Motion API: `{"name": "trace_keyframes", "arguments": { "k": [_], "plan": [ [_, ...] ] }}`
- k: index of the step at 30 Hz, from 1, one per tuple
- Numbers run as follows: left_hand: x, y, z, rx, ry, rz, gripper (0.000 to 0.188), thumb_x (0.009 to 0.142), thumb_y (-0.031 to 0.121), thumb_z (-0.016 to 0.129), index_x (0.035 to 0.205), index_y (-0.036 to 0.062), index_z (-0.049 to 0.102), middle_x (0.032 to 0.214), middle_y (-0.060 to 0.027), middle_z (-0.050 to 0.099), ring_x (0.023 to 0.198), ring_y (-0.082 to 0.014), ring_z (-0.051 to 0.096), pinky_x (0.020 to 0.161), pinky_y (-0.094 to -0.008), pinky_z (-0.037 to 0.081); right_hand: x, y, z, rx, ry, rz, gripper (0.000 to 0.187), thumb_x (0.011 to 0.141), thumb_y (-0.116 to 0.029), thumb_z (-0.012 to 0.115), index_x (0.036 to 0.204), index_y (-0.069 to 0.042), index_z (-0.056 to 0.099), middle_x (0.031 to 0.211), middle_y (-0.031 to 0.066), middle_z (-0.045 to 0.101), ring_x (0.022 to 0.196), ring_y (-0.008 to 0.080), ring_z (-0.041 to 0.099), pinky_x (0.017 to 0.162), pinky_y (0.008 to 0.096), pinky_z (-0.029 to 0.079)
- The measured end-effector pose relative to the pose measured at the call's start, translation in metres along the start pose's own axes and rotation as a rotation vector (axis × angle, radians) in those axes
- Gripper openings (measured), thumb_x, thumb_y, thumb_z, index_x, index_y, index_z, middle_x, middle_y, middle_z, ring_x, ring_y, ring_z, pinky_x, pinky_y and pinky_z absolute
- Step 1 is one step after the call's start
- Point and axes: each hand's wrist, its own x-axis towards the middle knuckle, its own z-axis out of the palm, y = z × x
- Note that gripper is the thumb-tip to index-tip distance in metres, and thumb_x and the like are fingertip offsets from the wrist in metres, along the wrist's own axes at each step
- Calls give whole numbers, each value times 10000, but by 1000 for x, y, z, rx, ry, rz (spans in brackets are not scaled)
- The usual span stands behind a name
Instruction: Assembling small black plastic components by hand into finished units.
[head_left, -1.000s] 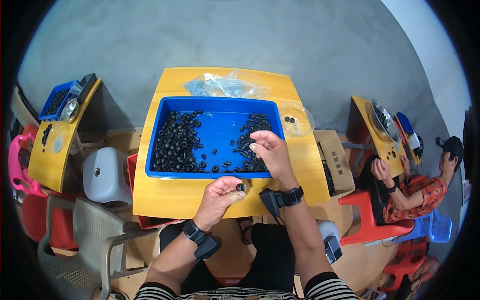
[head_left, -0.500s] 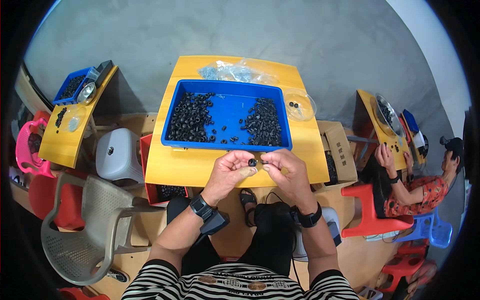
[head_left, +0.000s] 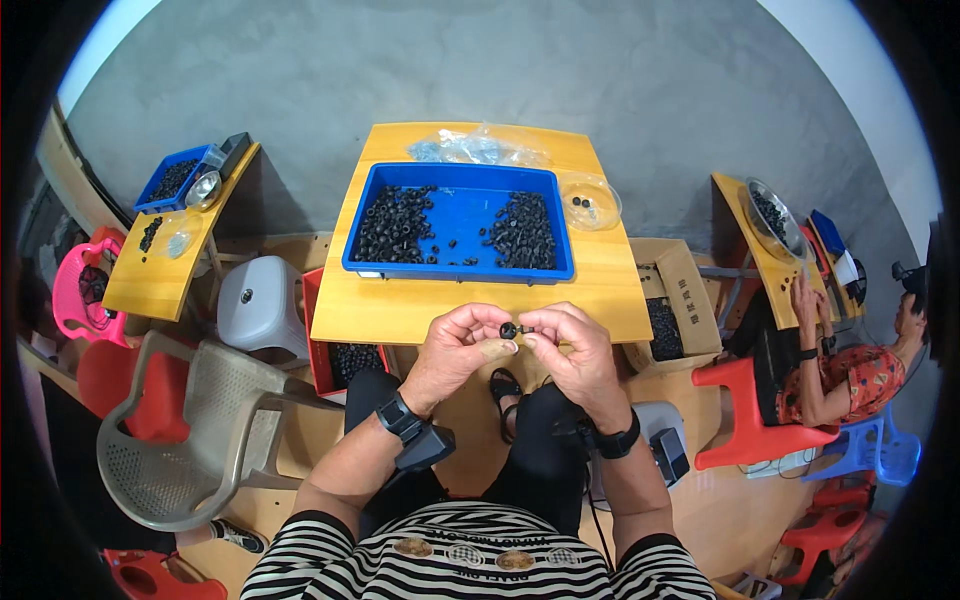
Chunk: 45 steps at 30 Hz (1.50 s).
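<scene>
Between the thumb and fingers of my left hand point(head_left: 462, 352) is a round black cap-like part point(head_left: 508, 331). My right hand point(head_left: 574, 352) pinches a small dark piece point(head_left: 525, 329) right up against it; whether the two are joined I cannot tell. Both hands are just off the front edge of the yellow table point(head_left: 480, 297). Beyond them stands a blue tray point(head_left: 455, 271). A pile of round black parts point(head_left: 392, 228) fills its left side, and smaller black pieces point(head_left: 524, 232) are heaped on its right.
Behind the tray lies a clear plastic bag point(head_left: 482, 146). A clear dish point(head_left: 606, 212) with a few black parts sits on the right. Below the table are a cardboard box point(head_left: 688, 300) and a red crate point(head_left: 322, 345). At right, a person point(head_left: 850, 385) works at another table.
The small piece in my right hand has come closer to the round part in my left. My view has shifted a little, and the co-worker's hands have moved.
</scene>
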Motion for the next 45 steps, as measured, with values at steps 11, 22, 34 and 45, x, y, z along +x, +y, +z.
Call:
{"name": "trace_keyframes", "arguments": {
  "k": [11, 22, 34, 45],
  "plan": [
    [-14, 8, 14, -23, 0, -7, 261, 788, -33, 655, 1031, 33, 584, 920, -3, 616, 824, -52, 574, 753, -199, 480, -12, -5, -1, 34, -20, 38, 204, 773, 37, 642, 971, -13, 642, 839, 49, 603, 648, 84, 537, 582, 213, 447],
    [-23, 14, 15, -80, 25, -8, 259, 793, -21, 659, 1033, 42, 588, 907, 11, 604, 810, -45, 564, 761, -204, 480, -18, -6, 1, 448, -29, 151, 236, 819, 45, 607, 1050, 1, 607, 875, 26, 609, 761, 77, 566, 699, 196, 467],
    [-31, 18, 17, -80, 54, -23, 249, 798, -9, 657, 1033, 43, 593, 889, 4, 621, 801, -50, 576, 732, -202, 489, -27, -1, 11, 651, -28, 264, 231, 868, -54, 599, 1091, 3, 600, 890, 39, 653, 741, 49, 568, 618, 175, 455],
    [-35, 13, 10, -95, 70, -12, 248, 788, -62, 623, 1015, 30, 581, 883, -39, 631, 778, -97, 608, 727, -230, 501, -29, -8, 21, 417, 20, 170, 206, 865, -23, 593, 1067, 18, 601, 893, 41, 649, 781, 60, 586, 661, 185, 465]
  ]
}}
